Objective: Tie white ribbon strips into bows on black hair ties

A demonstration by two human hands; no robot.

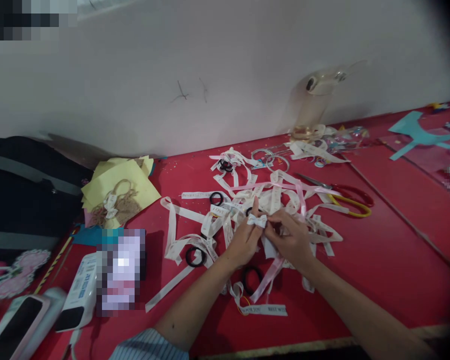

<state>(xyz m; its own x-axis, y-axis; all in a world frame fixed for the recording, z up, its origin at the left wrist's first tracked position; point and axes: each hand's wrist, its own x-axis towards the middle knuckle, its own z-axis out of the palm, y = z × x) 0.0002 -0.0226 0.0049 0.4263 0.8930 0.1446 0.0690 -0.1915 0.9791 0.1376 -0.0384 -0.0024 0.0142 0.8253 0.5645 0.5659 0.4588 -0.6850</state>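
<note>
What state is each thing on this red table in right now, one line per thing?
Small white ribbon bow: pinched between both hands.
Left hand: grip shut on the bow.
Right hand: grip shut on the bow.
Scissors: lying flat, blades shut.
Loose ribbons: tangled and spread out.
Black hair ties: lying flat among ribbons.
Yellow papers: stacked, fanned.

- A big white wall (225,75) fills the top of the picture, with small dark scratches.
- A red table (397,240) sits below it.
</note>
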